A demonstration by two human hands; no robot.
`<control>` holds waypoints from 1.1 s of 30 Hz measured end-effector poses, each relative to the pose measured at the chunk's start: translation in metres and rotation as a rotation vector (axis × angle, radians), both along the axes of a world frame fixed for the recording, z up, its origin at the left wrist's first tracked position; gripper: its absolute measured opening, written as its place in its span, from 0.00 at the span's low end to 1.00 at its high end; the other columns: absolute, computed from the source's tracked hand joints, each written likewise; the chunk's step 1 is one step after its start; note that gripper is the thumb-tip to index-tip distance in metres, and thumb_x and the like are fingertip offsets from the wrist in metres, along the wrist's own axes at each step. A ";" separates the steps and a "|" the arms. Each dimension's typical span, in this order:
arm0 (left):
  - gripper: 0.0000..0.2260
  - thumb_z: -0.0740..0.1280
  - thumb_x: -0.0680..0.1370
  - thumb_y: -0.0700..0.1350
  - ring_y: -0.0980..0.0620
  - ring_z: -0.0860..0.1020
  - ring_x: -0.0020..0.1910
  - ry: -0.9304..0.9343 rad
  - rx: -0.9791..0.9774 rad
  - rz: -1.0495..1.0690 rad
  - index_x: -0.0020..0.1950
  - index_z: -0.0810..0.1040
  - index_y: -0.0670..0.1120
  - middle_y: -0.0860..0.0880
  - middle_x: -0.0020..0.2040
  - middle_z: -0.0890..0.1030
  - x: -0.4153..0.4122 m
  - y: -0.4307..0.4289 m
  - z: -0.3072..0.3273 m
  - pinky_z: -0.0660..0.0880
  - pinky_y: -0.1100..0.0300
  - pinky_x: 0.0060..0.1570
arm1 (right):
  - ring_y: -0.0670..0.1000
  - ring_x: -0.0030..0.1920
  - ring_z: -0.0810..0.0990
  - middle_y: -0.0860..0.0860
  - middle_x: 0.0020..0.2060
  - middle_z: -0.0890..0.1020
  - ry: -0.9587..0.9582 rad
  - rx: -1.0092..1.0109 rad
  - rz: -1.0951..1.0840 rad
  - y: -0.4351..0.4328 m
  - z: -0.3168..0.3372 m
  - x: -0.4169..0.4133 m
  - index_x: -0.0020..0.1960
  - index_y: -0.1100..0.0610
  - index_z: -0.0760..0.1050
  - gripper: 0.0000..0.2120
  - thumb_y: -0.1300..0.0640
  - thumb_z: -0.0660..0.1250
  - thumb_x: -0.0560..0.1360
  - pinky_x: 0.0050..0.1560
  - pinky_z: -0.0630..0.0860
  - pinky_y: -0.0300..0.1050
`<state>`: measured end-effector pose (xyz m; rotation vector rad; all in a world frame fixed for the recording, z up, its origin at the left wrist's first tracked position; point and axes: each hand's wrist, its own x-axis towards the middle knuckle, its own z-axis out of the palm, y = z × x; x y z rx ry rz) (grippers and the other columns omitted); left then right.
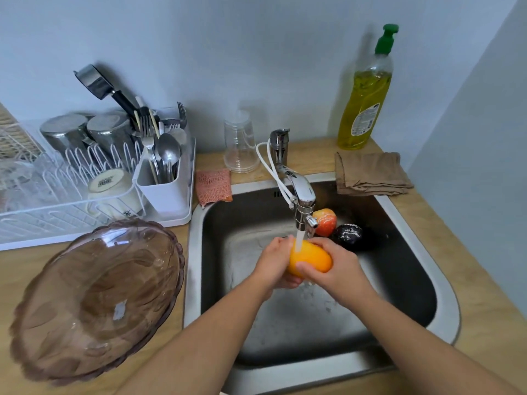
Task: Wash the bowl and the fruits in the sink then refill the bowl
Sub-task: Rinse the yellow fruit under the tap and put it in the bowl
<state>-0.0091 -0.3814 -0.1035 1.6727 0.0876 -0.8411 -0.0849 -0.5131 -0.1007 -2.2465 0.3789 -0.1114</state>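
Over the steel sink (445, 303) both my hands hold a yellow-orange mango (312, 259) under the running tap (299, 192). My left hand (275, 262) cups it from the left and below. My right hand (333, 266) wraps it from the right, thumb across the front. Water falls on the fruit's top. A red-orange fruit (325, 222) and a dark purple fruit (348, 236) lie at the back of the basin. The brownish transparent bowl (97, 297) sits tilted on the wooden counter, left of the sink, with nothing in it.
A white dish rack (71, 195) with steel cups and a cutlery holder (164, 189) stands back left. An orange sponge cloth (212, 185), stacked clear cups (241, 143), a dish soap bottle (366, 92) and a folded brown cloth (370, 173) line the sink's back edge.
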 end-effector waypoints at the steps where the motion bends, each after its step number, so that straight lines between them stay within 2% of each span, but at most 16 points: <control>1: 0.14 0.54 0.81 0.60 0.49 0.78 0.28 -0.021 0.004 0.006 0.57 0.70 0.53 0.41 0.45 0.78 0.000 0.001 -0.003 0.75 0.61 0.25 | 0.44 0.43 0.78 0.43 0.46 0.78 0.027 0.013 0.008 0.002 0.001 0.002 0.59 0.45 0.75 0.21 0.44 0.73 0.68 0.42 0.76 0.39; 4: 0.06 0.56 0.82 0.54 0.47 0.78 0.33 -0.229 -0.069 -0.006 0.53 0.72 0.56 0.42 0.47 0.77 -0.004 0.004 -0.011 0.75 0.58 0.27 | 0.49 0.26 0.74 0.53 0.35 0.80 0.261 0.545 -0.139 0.002 0.003 0.010 0.56 0.56 0.78 0.20 0.42 0.68 0.73 0.25 0.67 0.39; 6: 0.06 0.58 0.82 0.52 0.47 0.79 0.40 -0.247 -0.090 -0.010 0.55 0.72 0.56 0.43 0.52 0.77 -0.009 0.007 -0.014 0.77 0.58 0.30 | 0.51 0.24 0.72 0.56 0.32 0.79 0.371 0.681 -0.192 0.003 0.006 0.012 0.55 0.58 0.77 0.22 0.41 0.66 0.74 0.25 0.65 0.40; 8: 0.09 0.56 0.82 0.55 0.47 0.81 0.36 -0.071 -0.060 0.039 0.57 0.72 0.55 0.42 0.49 0.79 -0.009 0.008 -0.009 0.78 0.58 0.30 | 0.52 0.31 0.77 0.54 0.40 0.82 0.248 0.430 -0.117 0.004 0.003 0.010 0.59 0.55 0.78 0.21 0.43 0.69 0.72 0.31 0.72 0.45; 10: 0.13 0.55 0.81 0.59 0.48 0.81 0.31 0.124 -0.006 0.070 0.59 0.70 0.54 0.42 0.43 0.81 -0.006 0.010 -0.004 0.79 0.58 0.30 | 0.51 0.49 0.80 0.49 0.53 0.81 0.089 -0.131 0.046 0.007 0.000 0.006 0.64 0.50 0.76 0.25 0.43 0.72 0.69 0.49 0.76 0.47; 12: 0.15 0.55 0.80 0.61 0.49 0.80 0.30 0.125 0.028 0.054 0.59 0.71 0.54 0.42 0.42 0.81 -0.003 0.013 -0.002 0.80 0.58 0.31 | 0.51 0.56 0.78 0.48 0.57 0.79 0.013 -0.271 0.093 0.010 -0.003 0.004 0.65 0.50 0.74 0.26 0.43 0.72 0.70 0.56 0.73 0.46; 14: 0.12 0.57 0.80 0.58 0.49 0.80 0.32 -0.039 -0.004 0.040 0.57 0.73 0.54 0.43 0.46 0.80 -0.007 0.014 -0.003 0.80 0.57 0.34 | 0.51 0.45 0.80 0.50 0.49 0.82 0.061 0.061 -0.044 0.010 -0.004 0.006 0.61 0.51 0.77 0.19 0.45 0.68 0.73 0.46 0.77 0.48; 16: 0.07 0.60 0.81 0.54 0.48 0.80 0.40 -0.210 -0.054 0.005 0.56 0.73 0.55 0.45 0.52 0.77 -0.014 0.014 -0.007 0.80 0.58 0.37 | 0.52 0.28 0.76 0.55 0.35 0.79 0.196 0.555 -0.276 0.009 -0.004 0.011 0.54 0.54 0.79 0.15 0.45 0.63 0.77 0.28 0.71 0.44; 17: 0.06 0.60 0.81 0.53 0.48 0.80 0.42 -0.239 -0.070 -0.011 0.56 0.73 0.55 0.46 0.53 0.76 -0.017 0.013 -0.010 0.80 0.58 0.38 | 0.52 0.25 0.74 0.56 0.32 0.78 0.261 0.645 -0.328 0.009 -0.003 0.013 0.53 0.54 0.78 0.16 0.44 0.62 0.77 0.24 0.68 0.41; 19: 0.09 0.57 0.81 0.54 0.48 0.80 0.38 -0.110 -0.068 0.001 0.58 0.72 0.55 0.43 0.53 0.76 -0.019 0.012 -0.012 0.81 0.57 0.37 | 0.51 0.29 0.76 0.54 0.37 0.79 0.205 0.496 -0.236 0.008 -0.007 0.011 0.54 0.52 0.79 0.14 0.45 0.64 0.76 0.27 0.71 0.41; 22: 0.16 0.56 0.81 0.59 0.48 0.78 0.29 0.235 -0.102 0.043 0.63 0.69 0.51 0.41 0.44 0.77 -0.014 0.018 -0.006 0.78 0.58 0.29 | 0.46 0.46 0.78 0.46 0.50 0.80 -0.157 -0.196 0.062 0.007 -0.012 -0.001 0.58 0.50 0.79 0.20 0.41 0.67 0.71 0.46 0.76 0.43; 24: 0.18 0.56 0.81 0.60 0.49 0.78 0.27 0.273 -0.142 0.048 0.64 0.68 0.49 0.41 0.42 0.77 -0.012 0.024 -0.007 0.78 0.58 0.28 | 0.48 0.47 0.80 0.48 0.52 0.81 -0.263 -0.351 0.170 0.004 -0.016 -0.003 0.57 0.52 0.79 0.25 0.37 0.63 0.70 0.46 0.77 0.45; 27: 0.13 0.59 0.81 0.57 0.45 0.81 0.39 0.058 -0.184 0.067 0.61 0.72 0.52 0.41 0.54 0.76 -0.018 0.026 -0.013 0.81 0.54 0.36 | 0.48 0.45 0.80 0.47 0.49 0.81 -0.173 -0.018 0.058 0.004 -0.021 0.003 0.57 0.50 0.80 0.17 0.43 0.63 0.75 0.46 0.78 0.48; 30: 0.08 0.60 0.81 0.52 0.45 0.77 0.56 -0.154 -0.164 0.020 0.60 0.73 0.57 0.48 0.62 0.71 -0.026 0.022 -0.017 0.82 0.54 0.46 | 0.52 0.29 0.76 0.55 0.39 0.79 0.162 0.536 -0.276 0.009 -0.017 0.015 0.55 0.50 0.78 0.12 0.46 0.61 0.78 0.25 0.71 0.42; 31: 0.09 0.60 0.81 0.52 0.45 0.76 0.57 -0.140 -0.158 0.037 0.61 0.72 0.57 0.48 0.62 0.70 -0.027 0.021 -0.018 0.81 0.54 0.47 | 0.52 0.27 0.75 0.56 0.38 0.78 0.226 0.578 -0.297 0.011 -0.015 0.017 0.56 0.50 0.77 0.13 0.46 0.61 0.78 0.22 0.68 0.40; 33: 0.09 0.59 0.81 0.53 0.45 0.76 0.55 -0.025 -0.161 0.127 0.60 0.72 0.56 0.47 0.61 0.70 -0.026 0.022 -0.016 0.81 0.54 0.44 | 0.53 0.32 0.78 0.55 0.42 0.79 0.190 0.439 -0.188 0.018 -0.014 0.019 0.59 0.50 0.76 0.15 0.45 0.63 0.76 0.24 0.73 0.42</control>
